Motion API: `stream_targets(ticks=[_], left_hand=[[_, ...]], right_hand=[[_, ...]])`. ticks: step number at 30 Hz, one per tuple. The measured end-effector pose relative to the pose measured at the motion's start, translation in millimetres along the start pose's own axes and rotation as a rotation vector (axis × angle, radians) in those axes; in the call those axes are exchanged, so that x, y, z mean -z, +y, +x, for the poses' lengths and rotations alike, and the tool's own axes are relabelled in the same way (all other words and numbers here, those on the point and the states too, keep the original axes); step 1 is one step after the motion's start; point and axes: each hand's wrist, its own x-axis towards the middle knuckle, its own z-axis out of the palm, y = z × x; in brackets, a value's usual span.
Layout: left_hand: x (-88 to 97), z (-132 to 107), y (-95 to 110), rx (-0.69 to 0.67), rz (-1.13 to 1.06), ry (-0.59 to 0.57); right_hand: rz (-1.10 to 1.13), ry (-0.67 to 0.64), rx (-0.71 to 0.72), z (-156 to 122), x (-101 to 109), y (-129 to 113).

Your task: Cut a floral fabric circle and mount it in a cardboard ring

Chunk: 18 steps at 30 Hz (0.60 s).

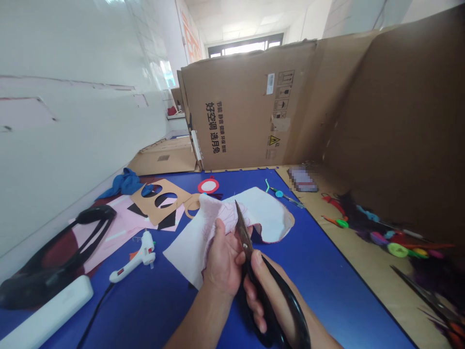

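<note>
My left hand (225, 257) grips a white sheet of fabric or felt (267, 208), thumb on top and fingers underneath. The sheet is bunched at the hand, and its right part curls over with a reddish underside at the edge. In my right hand (274, 281) is a pair of large black-handled scissors (244, 233), the fingers wrapped round the handles. The metal blades point up and away, against the bunched part of the sheet beside my left fingers. Whether the lower blade lies under the sheet is hidden.
A white glue gun (136, 259) with a black cord lies left, near a white power strip (54, 315). Brown card with round holes (163, 201) lies behind it. Cardboard walls (247, 116) stand at the back and right. Other scissors (423, 291) and coloured craft bits (397, 249) lie right.
</note>
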Motion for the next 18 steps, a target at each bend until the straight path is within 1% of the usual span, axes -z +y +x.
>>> stream_targets(ticks=[5, 10, 18], left_hand=[[2.2, 1, -1, -0.003, 0.029, -0.017], [8.5, 3, -3, -0.016, 0.051, -0.037], [14.0, 5, -4, -0.007, 0.060, -0.062]], right_hand=[[0.003, 0.025, -0.019, -2, -6, -6], [-0.091, 0.056, 0.018, -9, -11, -12], [-0.084, 0.049, 0.010, -9, -11, -10]])
